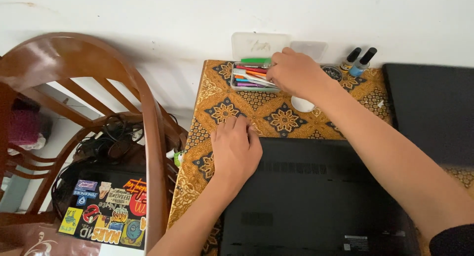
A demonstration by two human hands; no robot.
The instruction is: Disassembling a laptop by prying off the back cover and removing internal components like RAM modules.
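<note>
My left hand [236, 148] lies flat, palm down, on the upper left corner of a black laptop [316, 201] that is turned bottom side up on a gold and brown batik cloth [222, 100]. My right hand [296, 74] reaches to the far side of the table, its fingers curled over a clear plastic box of coloured pens [249, 78]. Whether those fingers grip a pen is hidden. The box lid [259, 44] leans against the wall behind it.
A small white round object [302, 105] sits under my right wrist. Two small dropper bottles [359, 62] and a dark round tin [332, 71] stand by the wall. Another black device [429, 112] lies at right. At left: a wooden chair [98, 88], cables, a stickered laptop [106, 209].
</note>
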